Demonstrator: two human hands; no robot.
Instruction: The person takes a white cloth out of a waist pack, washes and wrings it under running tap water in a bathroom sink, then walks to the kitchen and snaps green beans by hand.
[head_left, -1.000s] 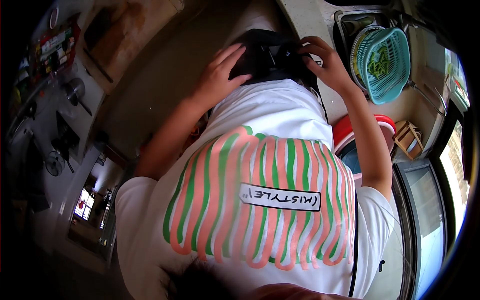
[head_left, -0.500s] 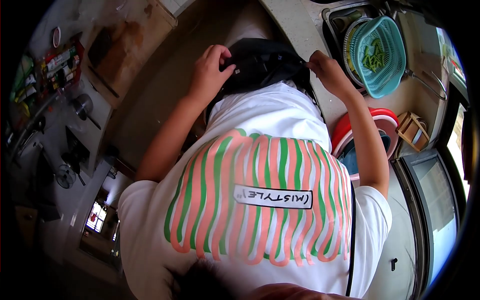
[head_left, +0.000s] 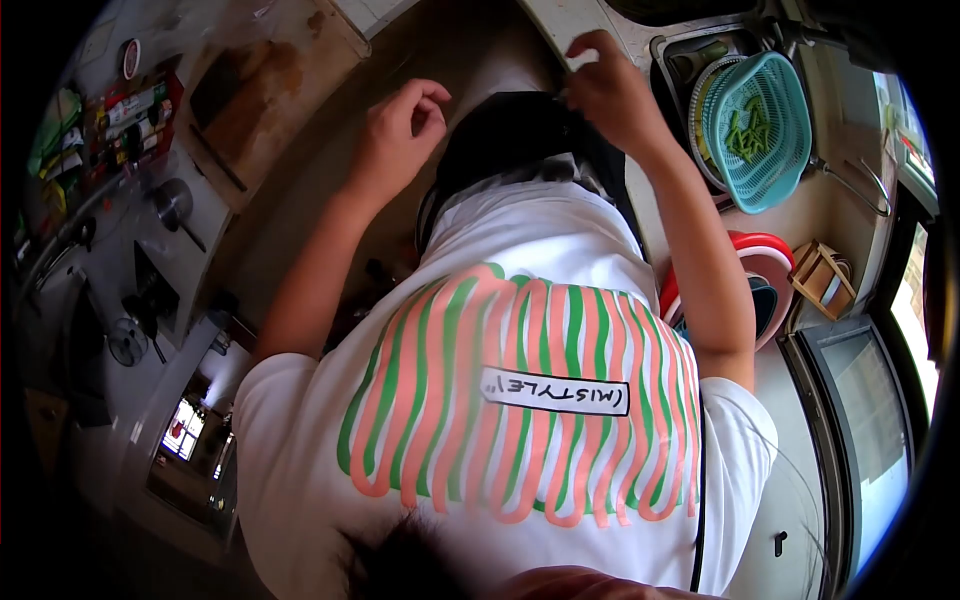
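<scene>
Beside the counter (head_left: 560, 20), black cloth (head_left: 515, 135) lies crosswise below the shirt (head_left: 560, 225); left hand (head_left: 400, 135) loosely parted, right hand (head_left: 620, 105) unclear.

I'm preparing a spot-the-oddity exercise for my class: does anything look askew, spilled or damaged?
The turquoise colander at the sink looks askew: it appears tipped rather than level, though lens distortion may exaggerate this. Its green vegetable pieces lie inside; no spill or damage stands out.
</scene>
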